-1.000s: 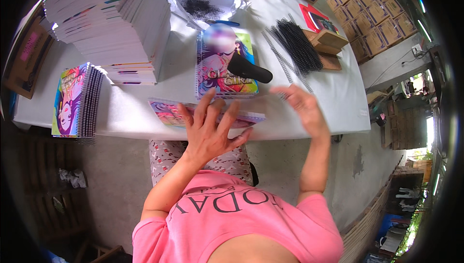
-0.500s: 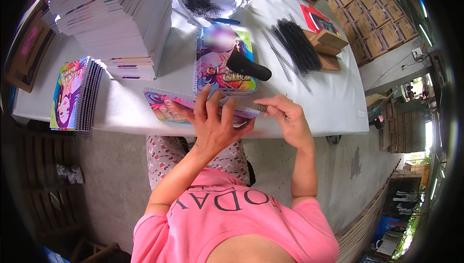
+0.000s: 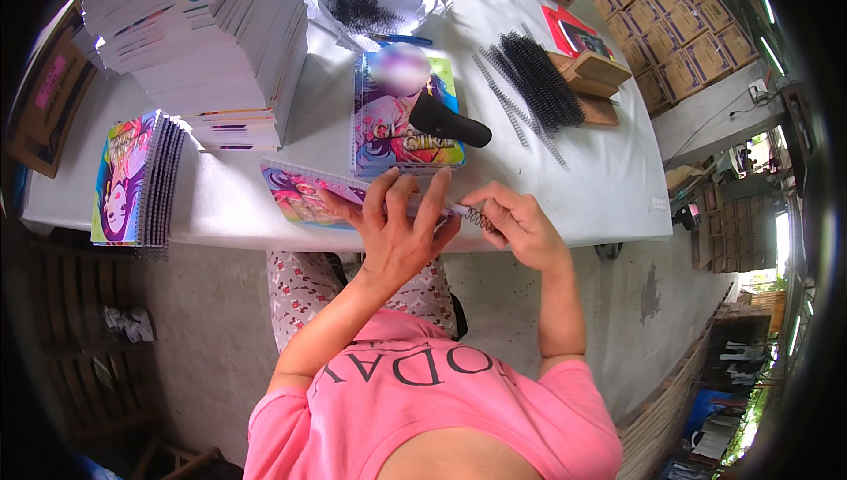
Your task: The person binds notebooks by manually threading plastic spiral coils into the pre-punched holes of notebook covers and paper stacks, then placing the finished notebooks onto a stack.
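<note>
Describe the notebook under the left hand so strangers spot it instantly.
At the near edge of the white table, find the left hand. Under that hand is the colourful notebook; unlike the notebook stacks, it has the right hand pinching a coil at its right end.

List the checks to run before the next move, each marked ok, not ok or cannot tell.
1. Left hand on the notebook: ok.
2. Right hand pinching the dark coil: ok.
3. Coil at the notebook's right end: ok.
4. Coil tip inside the first hole: cannot tell, too small to see.
5. Black tool away from the coil: ok, it lies on the notebook stack.
6. Spare coils all bunched: not ok, some lie apart.
</note>
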### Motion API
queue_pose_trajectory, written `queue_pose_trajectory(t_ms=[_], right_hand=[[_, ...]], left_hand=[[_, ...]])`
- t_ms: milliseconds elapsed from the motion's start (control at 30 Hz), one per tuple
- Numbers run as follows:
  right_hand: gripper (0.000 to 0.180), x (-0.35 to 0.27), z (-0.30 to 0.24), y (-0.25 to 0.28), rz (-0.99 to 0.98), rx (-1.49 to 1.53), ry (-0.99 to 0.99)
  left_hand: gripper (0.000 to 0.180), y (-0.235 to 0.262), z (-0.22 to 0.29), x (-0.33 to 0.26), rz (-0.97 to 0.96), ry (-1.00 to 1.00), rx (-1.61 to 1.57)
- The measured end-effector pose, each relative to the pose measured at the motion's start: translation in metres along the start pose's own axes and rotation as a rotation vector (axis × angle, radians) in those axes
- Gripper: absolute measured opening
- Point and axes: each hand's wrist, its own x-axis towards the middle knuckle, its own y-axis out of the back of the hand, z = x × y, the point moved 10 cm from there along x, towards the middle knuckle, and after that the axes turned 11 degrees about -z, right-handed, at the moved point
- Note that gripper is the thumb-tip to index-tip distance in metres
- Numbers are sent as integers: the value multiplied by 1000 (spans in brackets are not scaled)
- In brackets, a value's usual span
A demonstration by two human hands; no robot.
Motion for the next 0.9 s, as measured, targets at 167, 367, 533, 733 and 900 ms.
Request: queue_pose_trajectory(t_ms=[167,367,533,733,900], right_hand=[[31,-3,-33,9,271,-289,148],[27,-12,-37,14,238,-510,285],[25,8,-4,10,39,-70,-169],[51,71,14,65,264,-932,48],[59,97,68,56,156,-800,-127]], left_hand=[[63,0,-4,4,-35,31,41],[61,22,-25,5,-118,70,100],[49,27,-28,3,-95,26,47],[42,30,-25,6,-124,-22,-47],[46,29,-25,3,-123,-11,-35]])
